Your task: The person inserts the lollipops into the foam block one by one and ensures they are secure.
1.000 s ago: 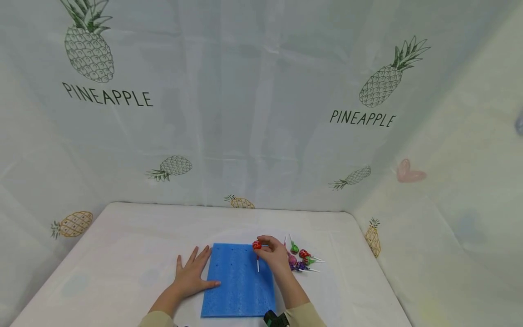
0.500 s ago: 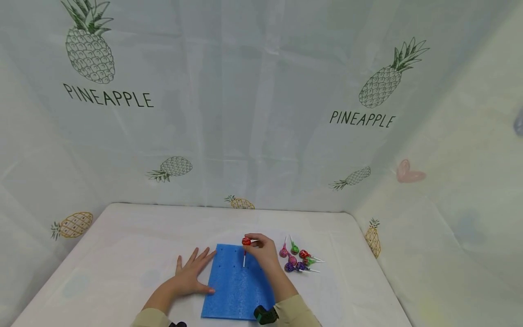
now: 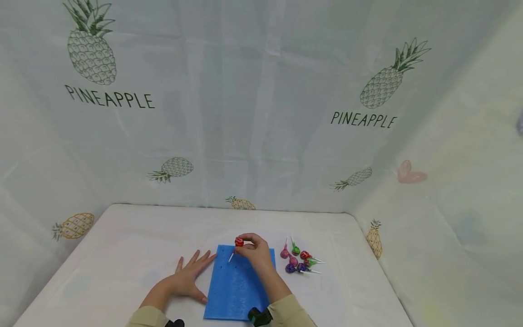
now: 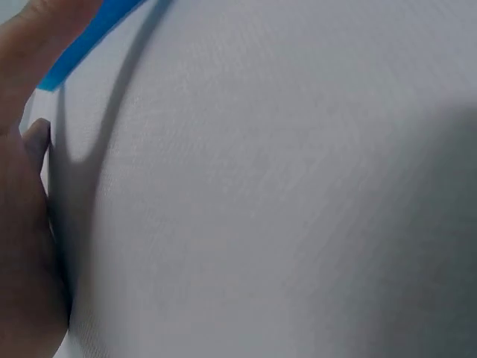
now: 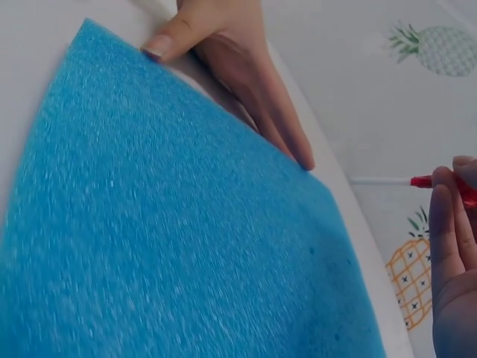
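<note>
My right hand (image 3: 254, 252) pinches a red lollipop (image 3: 239, 242) at its wrapped head. The white stick slants down and left over the far part of a blue foam board (image 3: 237, 290). Small holes (image 5: 312, 251) dot that end of the board in the right wrist view, where the lollipop stick (image 5: 378, 181) points away from the fingers. With fingers spread, my left hand (image 3: 185, 278) rests along the board's left edge, thumb and fingertips right at it. Only part of the left hand (image 4: 26, 216) and a corner of the board (image 4: 63, 67) appear in the left wrist view.
Right of the board lies a loose group of wrapped lollipops: pink (image 3: 293, 260), green (image 3: 296, 250), red (image 3: 304, 255) and purple (image 3: 290, 268). A white cloth covers the table (image 3: 135, 240), and a pineapple-print curtain (image 3: 245, 113) hangs behind it.
My right hand has carried the red lollipop leftward across the board's far part, and its stick has tilted. The left thumb has slid off the board toward its left edge.
</note>
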A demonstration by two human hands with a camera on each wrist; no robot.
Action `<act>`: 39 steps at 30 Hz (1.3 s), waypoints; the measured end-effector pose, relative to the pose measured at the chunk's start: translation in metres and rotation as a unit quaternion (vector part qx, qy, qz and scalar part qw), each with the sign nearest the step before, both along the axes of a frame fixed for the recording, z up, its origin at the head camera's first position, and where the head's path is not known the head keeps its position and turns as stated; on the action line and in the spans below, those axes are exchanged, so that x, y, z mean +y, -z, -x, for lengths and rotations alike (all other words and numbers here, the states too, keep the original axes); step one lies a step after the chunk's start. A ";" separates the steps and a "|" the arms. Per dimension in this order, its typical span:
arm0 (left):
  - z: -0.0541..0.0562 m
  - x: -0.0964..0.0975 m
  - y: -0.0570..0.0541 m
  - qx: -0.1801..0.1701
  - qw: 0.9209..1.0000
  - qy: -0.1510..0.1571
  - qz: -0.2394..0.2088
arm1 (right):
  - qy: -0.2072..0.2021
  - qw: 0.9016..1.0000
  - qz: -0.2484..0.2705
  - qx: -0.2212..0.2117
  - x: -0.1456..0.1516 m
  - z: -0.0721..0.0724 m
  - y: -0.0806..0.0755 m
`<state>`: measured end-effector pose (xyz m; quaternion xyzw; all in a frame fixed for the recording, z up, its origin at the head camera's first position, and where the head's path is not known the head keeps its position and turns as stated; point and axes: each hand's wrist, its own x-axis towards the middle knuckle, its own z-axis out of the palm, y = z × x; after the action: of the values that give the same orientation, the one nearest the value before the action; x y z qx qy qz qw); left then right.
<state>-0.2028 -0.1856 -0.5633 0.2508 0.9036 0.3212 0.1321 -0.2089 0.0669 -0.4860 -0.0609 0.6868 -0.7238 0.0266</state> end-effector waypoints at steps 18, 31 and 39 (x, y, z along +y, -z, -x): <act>0.006 0.025 0.010 0.052 0.993 -0.092 0.055 | -0.006 0.999 0.022 0.025 -0.013 0.006 -0.002; 0.027 0.035 0.007 0.115 0.984 -0.104 0.083 | 0.006 1.000 0.009 0.025 -0.019 0.008 -0.002; 0.031 0.040 0.006 0.084 0.988 -0.101 0.080 | 0.031 0.999 0.008 0.024 -0.023 0.012 0.005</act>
<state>-0.2335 -0.1453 -0.5691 0.1726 0.9550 0.2374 0.0425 -0.2208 0.0442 -0.4909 -0.0571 0.6828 -0.7283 -0.0129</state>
